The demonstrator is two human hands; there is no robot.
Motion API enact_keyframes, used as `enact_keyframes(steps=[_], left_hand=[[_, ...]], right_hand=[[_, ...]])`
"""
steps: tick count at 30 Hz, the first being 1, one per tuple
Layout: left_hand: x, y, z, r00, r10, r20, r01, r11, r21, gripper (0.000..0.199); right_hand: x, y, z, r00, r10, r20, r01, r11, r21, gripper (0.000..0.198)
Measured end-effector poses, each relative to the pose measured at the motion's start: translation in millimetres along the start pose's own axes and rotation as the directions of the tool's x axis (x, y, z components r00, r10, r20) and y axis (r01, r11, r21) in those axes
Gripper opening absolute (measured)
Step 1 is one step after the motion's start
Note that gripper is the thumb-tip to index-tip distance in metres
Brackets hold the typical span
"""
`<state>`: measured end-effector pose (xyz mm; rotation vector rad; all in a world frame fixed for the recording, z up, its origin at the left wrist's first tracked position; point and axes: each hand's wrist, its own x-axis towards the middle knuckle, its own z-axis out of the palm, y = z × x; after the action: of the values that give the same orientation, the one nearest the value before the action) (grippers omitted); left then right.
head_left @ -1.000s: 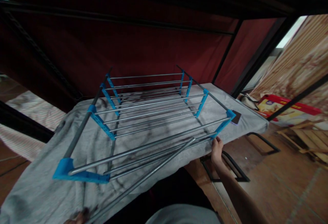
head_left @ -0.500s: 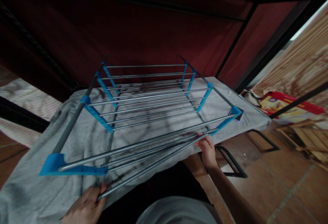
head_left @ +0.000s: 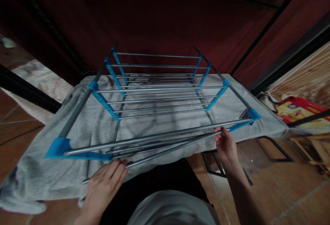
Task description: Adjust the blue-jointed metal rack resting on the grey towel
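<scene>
Head view looks down on a loose steel rod point(head_left: 165, 151) lying slantwise across the near end of a rack frame point(head_left: 160, 94) of grey tubes and blue plastic connectors. The rod's right end sits at the near right connector point(head_left: 251, 116), seemingly not yet seated in it; its left end hangs free, short of the near left connector point(head_left: 60, 146). The right hand point(head_left: 227, 146) has its grip pinching the rod close to that right end. The left hand point(head_left: 107, 182) lies with fingers spread flat over the rod's lower left stretch, not closed round it. Judging by this, the far tiers are assembled, with rails seated between their connectors, and the near tier is only part filled, this rod remaining to fit. The frame rests on a grey cloth point(head_left: 38, 173) spread over a low surface, with tiled floor point(head_left: 288, 190) right and a red box point(head_left: 299, 110) beyond.
</scene>
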<state>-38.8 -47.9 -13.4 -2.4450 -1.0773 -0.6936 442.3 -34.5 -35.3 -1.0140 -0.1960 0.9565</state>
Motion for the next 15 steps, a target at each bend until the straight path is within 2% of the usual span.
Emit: enact_keyframes(steps=[6, 11, 15], left_hand=[[33.7, 8.5, 0.4, 1.0, 0.022, 0.003, -0.022, 1.0, -0.004, 0.015], [48.6, 6.8, 3.1, 1.0, -0.002, 0.002, 0.002, 1.0, 0.013, 0.015], [58.4, 7.7, 7.6, 0.999, -0.02, 0.024, 0.02, 1.0, 0.014, 0.018]], right_hand=[[13.0, -11.4, -1.8, 1.0, 0.013, 0.019, -0.014, 0.999, 0.029, 0.016], [18.3, -12.5, 0.6, 1.0, -0.014, -0.026, 0.015, 0.999, 0.051, 0.014], [27.9, -15.9, 2.0, 0.999, 0.033, -0.015, -0.032, 0.996, 0.079, 0.014]])
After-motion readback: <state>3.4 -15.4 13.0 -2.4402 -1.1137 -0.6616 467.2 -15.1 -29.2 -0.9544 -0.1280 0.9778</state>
